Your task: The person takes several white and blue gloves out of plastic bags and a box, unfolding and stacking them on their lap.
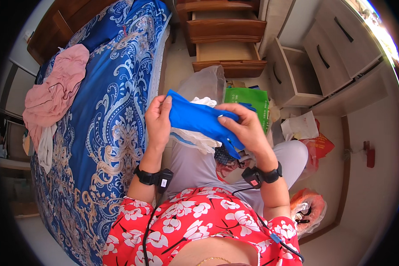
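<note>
A blue rubber glove [198, 114] is stretched between my two hands above my lap. My left hand [159, 119] pinches its cuff end between thumb and fingers. Near the finger end, my right hand [247, 126] grips it with thumb and forefinger; the blue fingers hang down below that hand. White gloves [199, 137] with a strip of blue lie under it, over my thigh, partly hidden. Behind them stands a translucent plastic bag [202, 83]. To the right, another blue glove [247, 106] rests on a green printed bag [259, 96].
On the left is a bed with a blue patterned cover [109, 139] and pink clothing [60, 89]. Ahead, a wooden chest has drawers [229, 65] pulled out. A grey cabinet drawer [301, 76] juts out at right. Red plastic bags [319, 143] and an orange bundle [311, 202] lie on the floor.
</note>
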`<action>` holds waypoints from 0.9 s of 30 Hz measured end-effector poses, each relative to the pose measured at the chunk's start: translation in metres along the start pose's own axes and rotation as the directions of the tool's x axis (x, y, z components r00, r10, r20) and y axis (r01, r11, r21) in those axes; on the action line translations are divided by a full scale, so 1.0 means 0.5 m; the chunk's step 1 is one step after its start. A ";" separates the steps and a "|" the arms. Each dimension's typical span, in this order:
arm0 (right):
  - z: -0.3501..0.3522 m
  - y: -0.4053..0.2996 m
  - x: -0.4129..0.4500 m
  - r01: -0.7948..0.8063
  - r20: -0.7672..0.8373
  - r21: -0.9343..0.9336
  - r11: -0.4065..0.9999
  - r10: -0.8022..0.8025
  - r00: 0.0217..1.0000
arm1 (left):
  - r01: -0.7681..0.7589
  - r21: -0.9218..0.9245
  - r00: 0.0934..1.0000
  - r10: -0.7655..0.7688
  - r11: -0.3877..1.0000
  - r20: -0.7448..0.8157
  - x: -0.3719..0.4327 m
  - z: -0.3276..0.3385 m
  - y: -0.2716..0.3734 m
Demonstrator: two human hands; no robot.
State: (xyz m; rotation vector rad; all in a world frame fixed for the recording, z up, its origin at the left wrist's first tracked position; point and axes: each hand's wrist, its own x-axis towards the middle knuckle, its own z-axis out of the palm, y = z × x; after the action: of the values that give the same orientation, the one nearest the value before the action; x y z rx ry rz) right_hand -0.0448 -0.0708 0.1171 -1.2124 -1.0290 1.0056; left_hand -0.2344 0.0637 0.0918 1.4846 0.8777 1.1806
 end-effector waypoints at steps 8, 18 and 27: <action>0.061 0.119 0.058 -0.062 -0.144 -0.405 0.912 0.003 0.990 | -0.277 0.715 0.872 0.480 0.642 -0.093 0.019 -0.051 -0.051; 0.032 0.131 0.082 0.092 -0.285 -0.813 0.575 -0.531 0.798 | -0.506 0.554 0.824 0.180 0.661 0.537 -0.047 0.015 -0.075; 0.140 0.145 0.056 0.405 0.279 -0.809 0.426 -0.328 0.902 | -0.520 0.674 0.814 0.065 0.525 0.577 -0.054 0.012 -0.100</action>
State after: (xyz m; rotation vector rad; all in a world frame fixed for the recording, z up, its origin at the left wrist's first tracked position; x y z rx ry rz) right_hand -0.1098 -0.0213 0.0514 -1.6164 -1.8954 0.1061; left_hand -0.2334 0.0484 0.0368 2.6722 0.8453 0.5113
